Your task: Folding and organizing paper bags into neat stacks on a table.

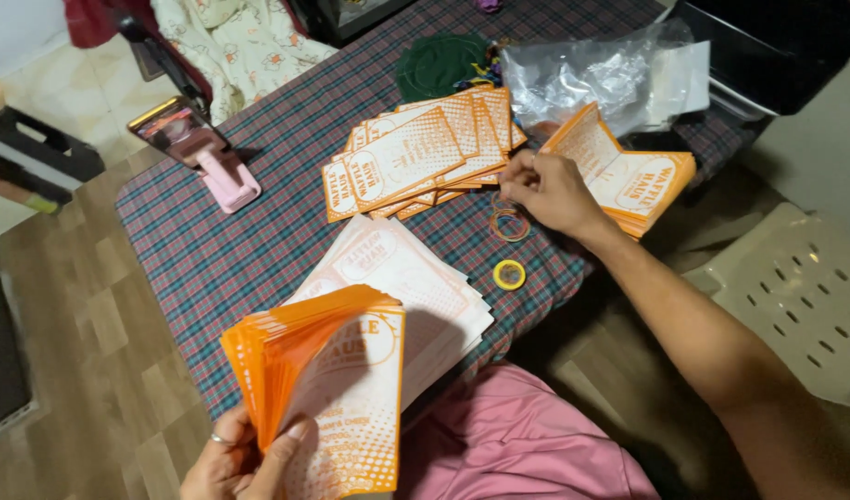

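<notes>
Orange paper bags being bundled (rubber bands nearby)

Bag stack (337, 389) is pinched by left hand (235, 463) fingers; right hand (550, 190) fingers pinch a rubber band (510, 222); edges are best squared first.

Orange-and-white paper bags (337, 389), dark plaid tablecloth (230, 250), pink phone stand (228, 181), yellow tape roll (509, 274)

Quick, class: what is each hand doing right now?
Left hand: holding a fanned stack of orange paper bags.
Right hand: fingers closed at rubber bands.

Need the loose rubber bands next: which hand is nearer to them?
Right. The right hand sits just above the rubber bands; the left hand is far off, holding the orange paper stack.
</notes>
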